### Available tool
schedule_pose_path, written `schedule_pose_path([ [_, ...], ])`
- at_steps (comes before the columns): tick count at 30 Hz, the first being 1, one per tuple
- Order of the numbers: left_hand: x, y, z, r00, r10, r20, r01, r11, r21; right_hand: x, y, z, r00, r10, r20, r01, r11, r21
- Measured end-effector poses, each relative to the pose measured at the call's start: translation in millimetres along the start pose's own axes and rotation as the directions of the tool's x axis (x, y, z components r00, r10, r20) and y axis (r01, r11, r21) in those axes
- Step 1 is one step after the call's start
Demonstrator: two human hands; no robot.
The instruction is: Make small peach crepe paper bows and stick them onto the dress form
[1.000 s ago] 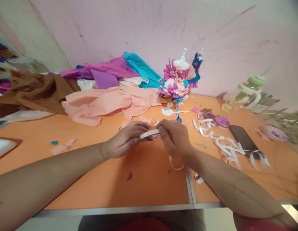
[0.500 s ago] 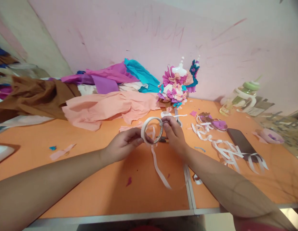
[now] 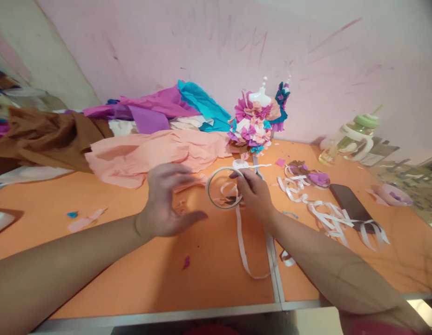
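My right hand (image 3: 253,191) grips the right rim of a thin white ring (image 3: 209,197), which looks like the core of a tape roll. It is held upright above the orange table. From the ring's right side a narrow white ribbon (image 3: 241,242) hangs down and curves toward the table's front. My left hand (image 3: 163,200) is just left of the ring, not touching it, fingers spread and a little blurred. Through and behind the ring, a dark small object (image 3: 231,200) and some ribbon show; what the dark object is I cannot tell.
Crepe paper (image 3: 156,153) lies along the back. A white dress form covered in paper flowers (image 3: 253,125) stands by the wall. To the right are loose white ribbons (image 3: 327,218), a dark phone (image 3: 352,207), flower-trimmed rings (image 3: 307,176) and a green-lidded bottle (image 3: 348,139).
My left hand has let go of the ring, moved left and opened. The ring has turned to face me more squarely in my right hand, and the hanging ribbon has swung right.
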State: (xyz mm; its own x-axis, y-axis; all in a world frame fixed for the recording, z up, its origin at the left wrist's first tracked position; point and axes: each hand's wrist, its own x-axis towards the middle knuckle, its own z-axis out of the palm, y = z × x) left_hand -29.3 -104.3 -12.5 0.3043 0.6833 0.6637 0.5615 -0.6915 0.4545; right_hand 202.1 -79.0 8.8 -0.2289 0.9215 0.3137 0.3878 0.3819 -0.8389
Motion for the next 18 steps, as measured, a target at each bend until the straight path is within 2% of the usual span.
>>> schedule_pose_path([
  [1, -1.8, 3.3, -1.9, 0.980, 0.193, 0.051, -0.198, 0.970, 0.141, -1.7, -0.9, 1.8, 0.999, -0.007, 0.032, 0.007, 1.000, -0.007],
  [2, -3.3, 7.0, -2.5, 0.933, 0.334, 0.134, -0.359, 0.897, 0.258, -3.4, -1.5, 4.1, 0.998, -0.010, 0.065, 0.010, 1.000, 0.009],
  [3, -4.3, 10.6, -2.0, 0.880, 0.421, 0.222, -0.475, 0.808, 0.349, -4.8, -1.8, 6.5, 0.995, -0.010, 0.095, 0.006, 0.999, 0.043],
  [4, -4.5, 13.5, -0.5, 0.842, 0.442, 0.309, -0.537, 0.736, 0.411, -6.0, -1.7, 8.5, 0.993, -0.004, 0.120, -0.006, 0.996, 0.087],
  [5, -4.0, 15.4, 1.3, 0.830, 0.419, 0.367, -0.553, 0.697, 0.456, -6.8, -1.3, 10.0, 0.990, 0.005, 0.142, -0.024, 0.991, 0.134],
  [7, -0.7, 15.1, 4.4, 0.834, 0.354, 0.423, -0.537, 0.695, 0.478, -7.4, -0.4, 10.8, 0.982, 0.025, 0.189, -0.063, 0.978, 0.201],
  [9, 4.3, 11.1, 4.7, 0.872, 0.253, 0.419, -0.449, 0.757, 0.475, -7.2, 0.2, 9.9, 0.977, 0.036, 0.212, -0.075, 0.980, 0.182],
  [11, 9.1, 7.3, 2.5, 0.933, 0.061, 0.354, -0.239, 0.842, 0.484, -7.5, 0.0, 9.3, 0.984, 0.036, 0.173, -0.046, 0.997, 0.057],
  [12, 11.0, 6.5, 1.3, 0.948, -0.059, 0.314, -0.100, 0.878, 0.467, -8.2, -0.5, 9.4, 0.991, 0.024, 0.132, -0.020, 0.999, -0.028],
  [13, 12.4, 6.7, 0.3, 0.944, -0.174, 0.279, 0.041, 0.904, 0.425, -9.2, -1.1, 9.9, 0.996, -0.006, 0.085, 0.016, 0.993, -0.119],
  [15, 13.9, 10.0, 0.3, 0.908, -0.338, 0.250, 0.274, 0.927, 0.257, -12.6, -2.2, 11.3, 0.991, -0.132, 0.012, 0.129, 0.942, -0.309],
  [16, 13.9, 12.8, 1.4, 0.890, -0.379, 0.254, 0.351, 0.924, 0.153, -14.6, -2.5, 11.9, 0.974, -0.226, 0.006, 0.208, 0.887, -0.412],
  [18, 12.3, 19.4, 5.3, 0.869, -0.424, 0.255, 0.448, 0.893, -0.040, -18.8, -2.4, 12.3, 0.905, -0.418, 0.079, 0.378, 0.705, -0.601],
])
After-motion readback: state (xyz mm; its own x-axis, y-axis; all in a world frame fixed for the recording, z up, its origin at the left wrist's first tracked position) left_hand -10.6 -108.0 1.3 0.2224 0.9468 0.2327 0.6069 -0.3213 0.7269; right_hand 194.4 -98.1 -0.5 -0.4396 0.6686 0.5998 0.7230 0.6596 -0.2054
